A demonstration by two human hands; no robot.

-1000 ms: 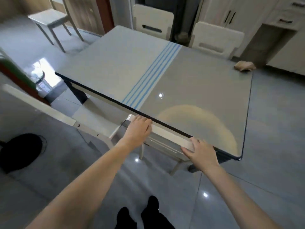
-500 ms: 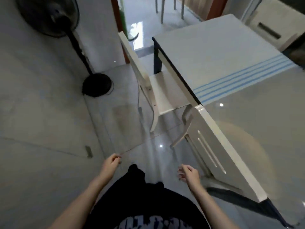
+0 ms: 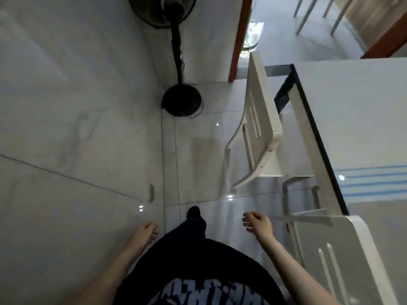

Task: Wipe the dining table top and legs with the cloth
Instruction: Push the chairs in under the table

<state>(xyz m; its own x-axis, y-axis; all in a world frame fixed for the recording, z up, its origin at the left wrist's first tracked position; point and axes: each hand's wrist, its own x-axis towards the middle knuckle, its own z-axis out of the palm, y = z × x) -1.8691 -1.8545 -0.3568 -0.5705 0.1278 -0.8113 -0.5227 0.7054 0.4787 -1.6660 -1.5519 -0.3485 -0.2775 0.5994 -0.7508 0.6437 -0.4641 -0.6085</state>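
Note:
The dining table (image 3: 356, 119) fills the right side, a pale glossy top with blue stripes and a dark edge; one dark leg (image 3: 284, 93) shows under its far corner. No cloth is in view. My left hand (image 3: 146, 232) hangs low at the left of my body, fingers loosely curled, holding nothing. My right hand (image 3: 257, 224) hangs at the right, fingers loosely bent and empty, a short way left of the near white chair (image 3: 343, 245).
A second white chair (image 3: 259, 119) is tucked against the table's left side. A black standing fan (image 3: 180, 100) stands by the tiled wall at the top centre. A doorway with a red-brown frame (image 3: 239, 38) opens beyond. Glossy floor tiles lie ahead of my feet.
Both hands have let go of the near chair's back and dropped to my sides. My view has swung left, away from the table top toward the wall and the fan.

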